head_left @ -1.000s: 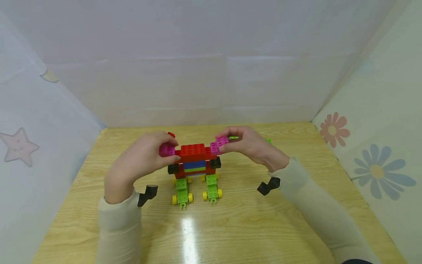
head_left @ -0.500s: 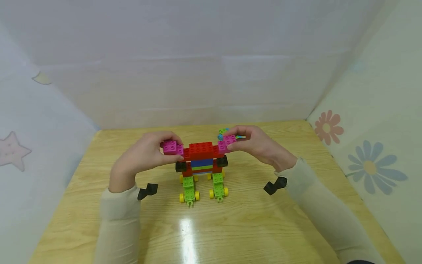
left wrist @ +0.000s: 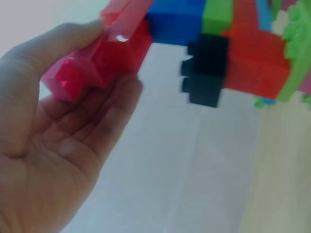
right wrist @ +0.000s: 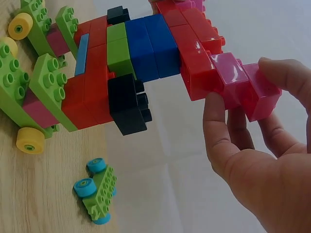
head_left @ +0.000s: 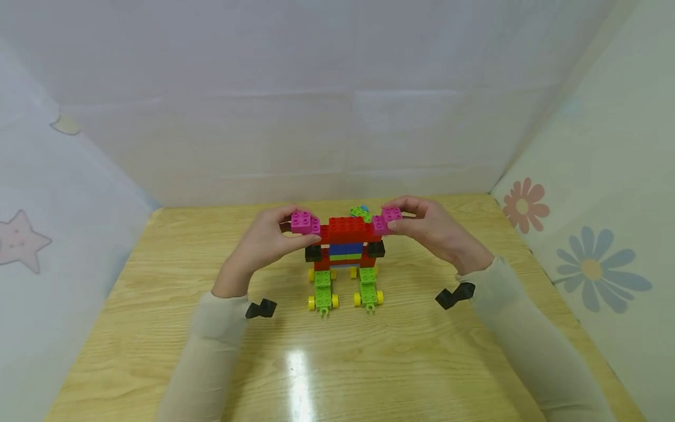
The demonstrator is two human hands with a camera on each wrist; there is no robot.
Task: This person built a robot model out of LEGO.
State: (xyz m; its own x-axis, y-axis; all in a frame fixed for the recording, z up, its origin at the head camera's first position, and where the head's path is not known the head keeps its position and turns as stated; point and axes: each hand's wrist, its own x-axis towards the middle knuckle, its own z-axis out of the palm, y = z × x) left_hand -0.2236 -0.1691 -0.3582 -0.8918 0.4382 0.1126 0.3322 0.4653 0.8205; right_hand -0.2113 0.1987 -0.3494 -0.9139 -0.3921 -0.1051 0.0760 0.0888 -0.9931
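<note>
A toy built of bricks stands upright on the wooden table. Along its top runs a red brick row [head_left: 345,230], over blue and green bricks [right wrist: 153,46]. Black bricks [head_left: 313,253] jut out at both sides. Two green wheeled bases [head_left: 323,287] with yellow wheels carry it. Pink bricks [head_left: 300,221] form its left end, and my left hand [head_left: 266,243] grips them between thumb and fingers. At the other end, my right hand [head_left: 443,231] pinches the right-hand pink bricks [right wrist: 265,92], thumb on one side and fingertips on the other.
Behind the toy lies a separate green wheeled base [right wrist: 103,191] with blue wheels, partly hidden in the head view. A pale wall covering [head_left: 263,146] rises at the table's [head_left: 401,357] back edge, with side panels left and right.
Both hands and the brick toy have shifted right and slightly toward the back wall. The grip on both pink ends stays. More of the blue-wheeled base shows than a second ago.
</note>
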